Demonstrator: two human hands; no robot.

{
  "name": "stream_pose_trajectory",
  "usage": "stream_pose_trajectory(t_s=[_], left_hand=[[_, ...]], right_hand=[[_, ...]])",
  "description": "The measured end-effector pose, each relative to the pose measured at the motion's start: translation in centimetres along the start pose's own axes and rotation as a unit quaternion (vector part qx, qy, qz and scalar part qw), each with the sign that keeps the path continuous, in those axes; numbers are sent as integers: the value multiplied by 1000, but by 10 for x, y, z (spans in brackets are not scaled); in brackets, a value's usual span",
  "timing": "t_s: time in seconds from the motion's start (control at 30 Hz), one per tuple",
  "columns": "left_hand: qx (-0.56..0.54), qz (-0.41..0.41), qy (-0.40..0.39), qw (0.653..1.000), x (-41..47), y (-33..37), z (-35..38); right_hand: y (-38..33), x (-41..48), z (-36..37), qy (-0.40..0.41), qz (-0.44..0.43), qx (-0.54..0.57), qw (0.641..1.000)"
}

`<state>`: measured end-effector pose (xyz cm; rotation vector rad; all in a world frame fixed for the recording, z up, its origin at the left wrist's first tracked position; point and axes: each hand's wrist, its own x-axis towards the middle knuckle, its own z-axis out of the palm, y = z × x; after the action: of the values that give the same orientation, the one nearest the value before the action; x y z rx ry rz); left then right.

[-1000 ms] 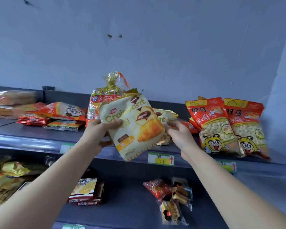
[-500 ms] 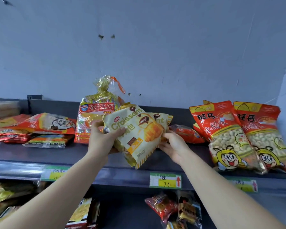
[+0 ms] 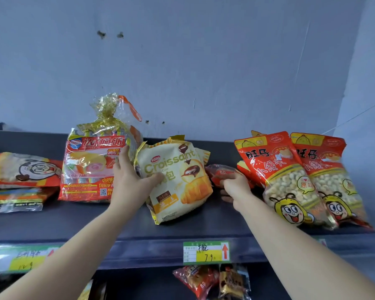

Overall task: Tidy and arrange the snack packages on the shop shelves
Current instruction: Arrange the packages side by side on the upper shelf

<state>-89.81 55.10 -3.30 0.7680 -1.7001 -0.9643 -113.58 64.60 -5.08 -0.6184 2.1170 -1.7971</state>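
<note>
Top shelf is the work area, backed by the wall. Biggest item is the tied cake-roll bag, upright at left-centre. The two red bee-mascot snack bags lean back at the right, overlapping. The croissant bag sits between those groups, bottom edge on the shelf, tilted, with a second one tucked behind it. My left hand grips its left edge, thumb across the front, fingers behind. A small red packet lies just right of the croissant bag, beside the bee bags. My right hand has its fingers curled round the packet's near end, pinching it. Step in hand, I'd say: seating the croissant bag in its slot. Next the left should square it against the one behind and release without tipping it, while the right moves the red packet out of the gap
</note>
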Motion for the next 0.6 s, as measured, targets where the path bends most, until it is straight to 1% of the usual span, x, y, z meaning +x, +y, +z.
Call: stream_pose_trajectory(t_s=[0.07,0.13,0.2,0.27,0.33,0.4,0.47,0.5,0.57,0.6], left_hand=[[54,60,22,996,-5,1,0],[101,115,31,988,-9,3,0],[127,148,17,981,-11,3,1],[138,166,-3,976,-12,4,2],[138,176,-20,974,-13,5,3],[130,165,-44,977,-12,5,2],[120,146,-67,980,-10,4,2],[116,141,-74,980,-10,4,3],[109,131,-79,982,-8,4,4],[105,125,-81,983,-7,4,5]], right_hand=[[1,6,5,3,-36,-59,998],[0,12,9,7,-101,-155,983],[-4,15,10,-3,-145,-269,952],[-7,18,10,-8,-166,-353,921],[-10,18,12,16,-177,-379,908],[-13,17,12,40,-182,-392,901],[-15,17,11,39,-179,-381,906],[-17,17,10,41,-175,-343,922],[-23,17,9,57,-146,-188,970],[-28,18,9,74,-122,-99,985]])
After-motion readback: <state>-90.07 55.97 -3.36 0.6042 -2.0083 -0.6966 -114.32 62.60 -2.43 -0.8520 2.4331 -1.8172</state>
